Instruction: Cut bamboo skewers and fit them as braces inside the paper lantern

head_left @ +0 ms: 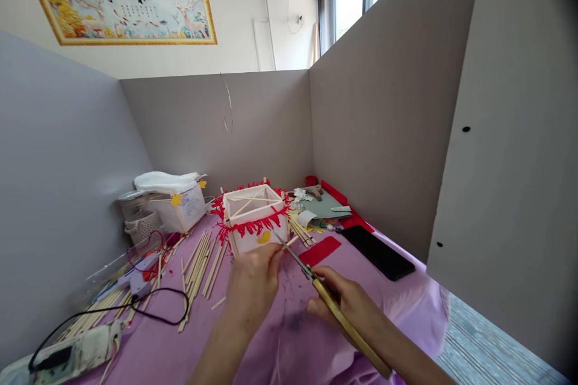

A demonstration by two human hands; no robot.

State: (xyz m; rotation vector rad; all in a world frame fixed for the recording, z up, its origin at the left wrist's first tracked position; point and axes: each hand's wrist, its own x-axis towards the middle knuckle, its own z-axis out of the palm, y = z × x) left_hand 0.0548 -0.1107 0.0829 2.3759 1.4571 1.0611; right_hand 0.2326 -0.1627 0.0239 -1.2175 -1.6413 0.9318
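In my right hand (347,307) is a pair of scissors (332,298) with gold-coloured handles, its blades pointing up and to the left. My left hand (254,280) is closed in a pinch, and a short end of a thin wooden stick (291,242) sticks out past its fingertips, by the scissor blades. Just beyond stands a white box-shaped frame (241,242) with red fringe (255,227) around its top and a yellow patch on its front. My left hand partly covers the frame's lower front. Whether the blades touch the stick I cannot tell.
Loose wooden sticks (198,271) lie left on the purple cloth (158,349), near a glue gun (139,280), a black cable and a power strip (85,349). A second white box (180,213) stands behind. On the right are red fabric (321,251) and a black phone (377,251).
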